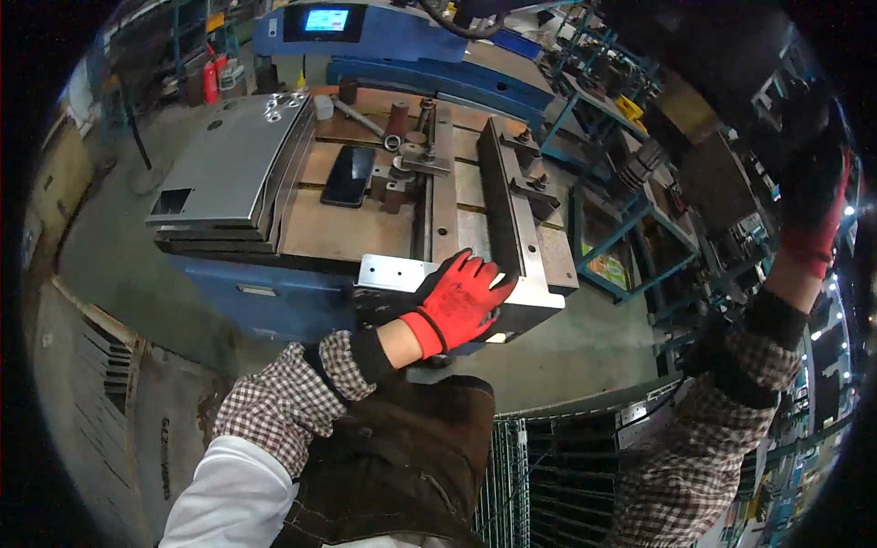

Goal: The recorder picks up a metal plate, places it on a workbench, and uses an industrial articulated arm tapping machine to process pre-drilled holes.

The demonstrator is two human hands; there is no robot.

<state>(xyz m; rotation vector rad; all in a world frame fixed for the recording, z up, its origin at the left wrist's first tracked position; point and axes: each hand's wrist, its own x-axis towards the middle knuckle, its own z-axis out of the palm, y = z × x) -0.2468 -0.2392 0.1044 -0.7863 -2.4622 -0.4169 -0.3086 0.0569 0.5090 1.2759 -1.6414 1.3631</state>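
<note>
The gloved left hand (pixel 463 297) lies on the silver panel (pixel 391 271) at the bench's (pixel 333 236) near edge, fingers spread; whether it grips, I cannot tell. The right hand (pixel 817 215) is raised beyond the bench's right edge near dark machinery (pixel 731 55), its grip too dim to tell.

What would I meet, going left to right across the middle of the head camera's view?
Stack of grey metal panels, black phone, rust-brown cylinder, pale metal bar, dark metal rail, teal-framed rack, gloved right grip.
</note>
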